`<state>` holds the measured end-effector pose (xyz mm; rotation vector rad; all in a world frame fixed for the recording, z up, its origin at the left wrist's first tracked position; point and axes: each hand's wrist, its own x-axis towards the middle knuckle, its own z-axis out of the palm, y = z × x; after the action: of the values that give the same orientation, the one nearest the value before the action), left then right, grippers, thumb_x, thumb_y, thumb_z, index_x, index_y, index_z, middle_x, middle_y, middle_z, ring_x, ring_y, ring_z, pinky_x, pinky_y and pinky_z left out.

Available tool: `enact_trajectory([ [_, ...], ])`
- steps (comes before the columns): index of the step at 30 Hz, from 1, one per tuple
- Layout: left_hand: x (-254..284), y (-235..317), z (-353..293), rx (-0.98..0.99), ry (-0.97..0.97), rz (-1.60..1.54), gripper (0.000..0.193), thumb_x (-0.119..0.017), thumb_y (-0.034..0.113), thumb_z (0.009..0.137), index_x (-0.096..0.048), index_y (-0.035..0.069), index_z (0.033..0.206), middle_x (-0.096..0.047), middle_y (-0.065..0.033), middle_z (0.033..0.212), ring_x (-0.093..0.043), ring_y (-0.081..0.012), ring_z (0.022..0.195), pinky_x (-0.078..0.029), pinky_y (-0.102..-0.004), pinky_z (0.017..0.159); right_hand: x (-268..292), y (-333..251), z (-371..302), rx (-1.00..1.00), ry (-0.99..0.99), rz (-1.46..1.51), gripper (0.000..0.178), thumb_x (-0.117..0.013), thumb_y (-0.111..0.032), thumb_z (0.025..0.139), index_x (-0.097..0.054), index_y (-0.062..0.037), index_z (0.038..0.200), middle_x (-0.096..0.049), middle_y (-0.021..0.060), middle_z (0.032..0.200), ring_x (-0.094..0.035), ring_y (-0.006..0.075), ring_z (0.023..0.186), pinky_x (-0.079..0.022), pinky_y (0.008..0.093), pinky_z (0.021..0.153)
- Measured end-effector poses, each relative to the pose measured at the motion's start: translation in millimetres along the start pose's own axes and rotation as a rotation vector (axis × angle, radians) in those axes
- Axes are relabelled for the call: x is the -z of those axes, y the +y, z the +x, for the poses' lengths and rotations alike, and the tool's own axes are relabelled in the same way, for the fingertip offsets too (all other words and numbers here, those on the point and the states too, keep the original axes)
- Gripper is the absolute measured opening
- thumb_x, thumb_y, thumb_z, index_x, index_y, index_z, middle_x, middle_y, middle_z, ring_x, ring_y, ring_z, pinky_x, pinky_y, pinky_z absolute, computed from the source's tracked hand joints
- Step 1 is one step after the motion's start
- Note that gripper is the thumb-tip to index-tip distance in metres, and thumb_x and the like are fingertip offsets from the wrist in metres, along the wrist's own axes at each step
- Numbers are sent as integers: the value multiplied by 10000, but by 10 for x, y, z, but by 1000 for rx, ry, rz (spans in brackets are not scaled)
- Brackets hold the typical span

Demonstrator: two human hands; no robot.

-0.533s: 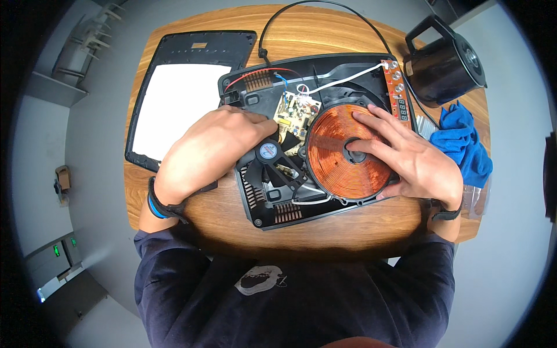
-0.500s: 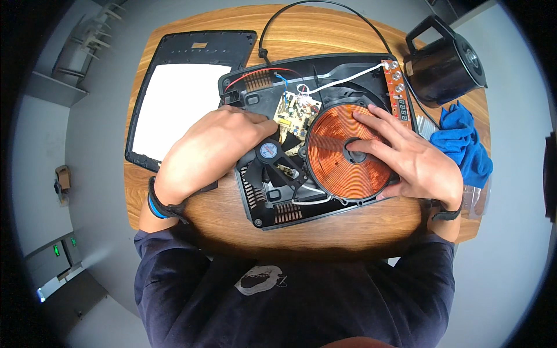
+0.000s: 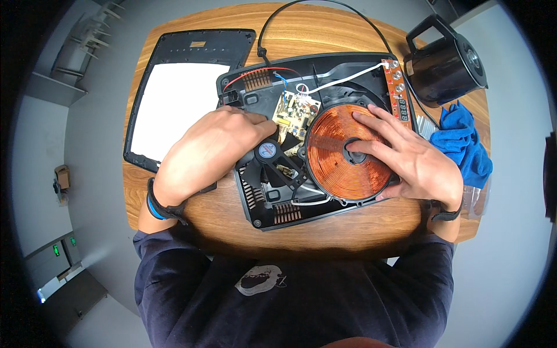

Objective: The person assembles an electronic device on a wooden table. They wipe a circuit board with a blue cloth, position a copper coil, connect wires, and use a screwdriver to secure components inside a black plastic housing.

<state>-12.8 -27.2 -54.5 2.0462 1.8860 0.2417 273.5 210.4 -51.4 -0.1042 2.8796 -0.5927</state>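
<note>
An opened induction cooker base (image 3: 301, 217) lies on the table, its inside facing up. My right hand (image 3: 406, 153) grips the copper coil (image 3: 328, 165), with a fingertip at its centre, other fingers across the windings and the thumb at the lower right rim. My left hand (image 3: 223, 133) reaches over the base's left side, fingers curled beside the black fan (image 3: 268, 152) and the circuit board (image 3: 297, 113). Its fingertips are hidden, and so is whatever they hold. A red, a blue and several white wires run from the board. A display board (image 3: 397, 87) sits along the right edge.
The cooker's top panel (image 3: 188, 87) lies at the left, white face up. A black power cord (image 3: 264, 35) loops behind the base. At the right stand a dark kettle (image 3: 444, 66) and a crumpled blue cloth (image 3: 461, 142), with clear plastic (image 3: 478, 200) under the cloth.
</note>
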Motion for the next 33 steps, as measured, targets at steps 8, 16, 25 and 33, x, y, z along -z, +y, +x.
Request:
enact_trajectory([
  [8, -4, 15, -8, 15, -2, 20, 245, -684, -39, 848, -682, -27, 1093, -774, -222, 1133, -749, -448, 1111, -612, -500, 943, 23, -15, 0, 1, 5, -8, 1037, -1013, -210, 596, -612, -173, 1552, -437, 137, 1790, -357, 455, 1683, -439, 568, 1299],
  [16, -21, 5, -5, 5, 1, 36, 268, -696, -26, 856, -707, -20, 1124, -785, -206, 1161, -757, -432, 1126, -617, -487, 955, 22, -9, -5, 4, 9, 1, 1054, -1019, -208, 583, -611, -173, 1554, -435, 137, 1792, -354, 460, 1683, -440, 569, 1300],
  [25, -17, -74, -36, -28, -4, 33, 284, -694, -31, 866, -708, 0, 1149, -783, -183, 1190, -753, -434, 1121, -615, -489, 941, 45, -14, -3, 15, -22, 14, 1055, -1009, -148, 606, -594, -153, 1576, -418, 165, 1795, -328, 499, 1685, -435, 589, 1305],
  [33, 254, -256, -129, -17, -58, -74, 364, -694, -58, 900, -662, 32, 1251, -764, -196, 1410, -767, -452, 1125, -608, -533, 899, 113, -59, -40, 21, -64, 31, 1168, -1021, -81, 560, -565, -164, 1633, -431, 156, 1789, -294, 501, 1704, -441, 601, 1319],
])
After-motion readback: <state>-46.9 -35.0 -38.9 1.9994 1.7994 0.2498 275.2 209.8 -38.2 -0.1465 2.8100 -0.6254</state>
